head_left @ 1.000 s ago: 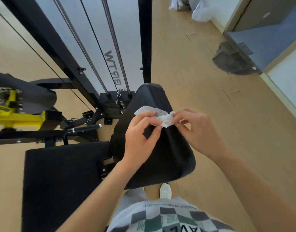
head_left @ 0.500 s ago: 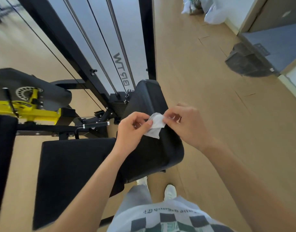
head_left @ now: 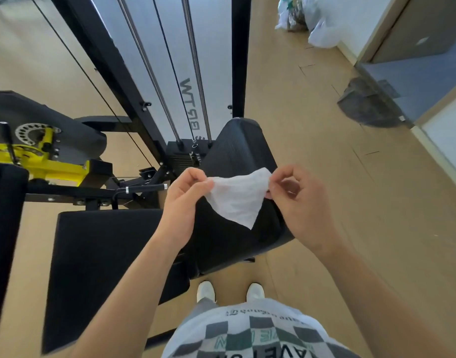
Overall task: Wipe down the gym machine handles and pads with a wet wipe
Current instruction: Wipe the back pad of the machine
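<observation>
White wet wipe (head_left: 236, 196); black seat pad (head_left: 234, 202); yellow bracket (head_left: 41, 161); tan wooden floor (head_left: 325, 177); grey-green-and-white checkered shirt (head_left: 252, 334); white shoes (head_left: 206, 290).

I see both forearms bare to the frame edge, no sleeves, watch or rings. My T-shirt (head_left: 255, 334) is white with a grey-and-green checkerboard print and lettering. Grey trousers (head_left: 205, 307) show below it. My white shoes (head_left: 205, 290) have rounded toes.
</observation>
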Motion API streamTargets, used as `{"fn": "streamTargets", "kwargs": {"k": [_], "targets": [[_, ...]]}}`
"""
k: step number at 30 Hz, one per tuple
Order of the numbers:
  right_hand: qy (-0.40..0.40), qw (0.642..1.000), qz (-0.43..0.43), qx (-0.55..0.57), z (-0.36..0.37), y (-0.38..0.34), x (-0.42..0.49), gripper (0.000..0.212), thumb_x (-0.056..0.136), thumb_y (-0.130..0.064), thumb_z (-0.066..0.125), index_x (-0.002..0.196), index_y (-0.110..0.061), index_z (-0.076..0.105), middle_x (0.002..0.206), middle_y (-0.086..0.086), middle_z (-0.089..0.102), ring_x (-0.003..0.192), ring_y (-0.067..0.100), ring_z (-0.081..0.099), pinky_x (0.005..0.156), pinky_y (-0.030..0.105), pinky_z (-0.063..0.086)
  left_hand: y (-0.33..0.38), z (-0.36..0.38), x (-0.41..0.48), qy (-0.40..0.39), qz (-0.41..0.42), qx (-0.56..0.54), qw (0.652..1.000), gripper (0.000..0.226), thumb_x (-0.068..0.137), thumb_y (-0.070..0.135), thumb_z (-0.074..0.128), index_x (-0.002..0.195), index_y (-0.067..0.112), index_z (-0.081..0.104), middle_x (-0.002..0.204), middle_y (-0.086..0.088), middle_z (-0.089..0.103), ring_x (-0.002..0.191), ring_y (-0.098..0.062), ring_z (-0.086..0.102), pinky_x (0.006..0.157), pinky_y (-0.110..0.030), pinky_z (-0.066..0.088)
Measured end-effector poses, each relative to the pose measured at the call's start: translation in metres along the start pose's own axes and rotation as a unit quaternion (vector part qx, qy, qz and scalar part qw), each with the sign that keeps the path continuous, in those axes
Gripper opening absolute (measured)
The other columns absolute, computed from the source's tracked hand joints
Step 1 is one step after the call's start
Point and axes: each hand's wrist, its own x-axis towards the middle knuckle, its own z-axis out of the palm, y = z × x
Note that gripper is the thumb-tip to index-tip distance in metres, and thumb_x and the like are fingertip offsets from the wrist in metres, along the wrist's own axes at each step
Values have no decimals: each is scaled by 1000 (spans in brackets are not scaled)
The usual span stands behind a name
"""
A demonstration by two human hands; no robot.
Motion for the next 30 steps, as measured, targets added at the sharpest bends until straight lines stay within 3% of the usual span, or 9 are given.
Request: {"fn": "streamTargets", "kwargs": {"k": [3,5,8,11,15,20,23,26,30], "targets": [[-13,997,24,66,23,-21,-1,24,94,-1,67,101,-24,63,98,-2,65,81,18,68,80,42,60,10,-23,-8,-24,24,-20,999,19,90,14,74,104,15,61,83,-7,69,84,-22,67,83,-37,55],[-40,995,13,87,38,-30,-1,41,88,2,73,120,-20,60,117,1,59,79,17,63,78,34,58,16,-39,-11,-31,59,18,998,19,92,14,69,110,13,66,91,-14,72,90,-27,68,85,-38,56],[-90,992,-69,-46,59,-33,0,66,78,-3,84,136,-23,57,139,-2,46,92,14,64,85,23,57,17,-63,-14,-12,88,76,993,17,97,6,63,108,11,74,100,-2,75,101,-21,69,89,-34,57],[-115,975,-85,-172,83,-30,-3,62,78,-10,86,135,-19,62,129,-4,61,98,9,63,87,21,57,15,-87,-17,-16,48,69,996,28,92,3,69,116,18,74,108,0,76,106,-23,70,92,-35,58],[-101,958,-95,-251,112,-18,-13,24,89,-8,76,113,-12,77,102,1,75,86,4,64,81,7,48,-1,-111,-16,-51,37,251,966,55,80,6,84,128,29,70,111,11,70,103,-13,67,92,-27,58],[-83,965,-32,-248,123,-11,-26,19,93,-11,73,111,-15,77,98,-7,71,81,-8,55,74,2,40,-24,-121,-11,-79,51,312,945,19,83,25,84,101,27,79,96,11,63,93,-11,62,82,-32,57],[-41,969,-11,-245,121,-10,-36,26,93,-11,72,118,-17,74,96,-12,65,83,-7,56,74,4,42,-27,-116,-5,-105,45,269,956,10,81,24,85,83,23,75,100,10,63,101,-13,60,86,-29,51],[72,958,-40,-274,113,-6,-43,25,89,-8,75,114,-14,75,105,0,72,93,5,57,82,13,45,-23,-103,4,-107,1,184,977,9,88,18,79,84,21,71,98,11,69,100,-11,65,81,-33,55],[237,924,-42,-296,92,2,-52,28,87,-14,76,115,-15,73,115,-1,65,106,13,50,95,22,44,-17,-80,26,41,58,166,984,9,92,15,72,88,15,64,84,11,63,83,1,59,67,-13,49]]}}
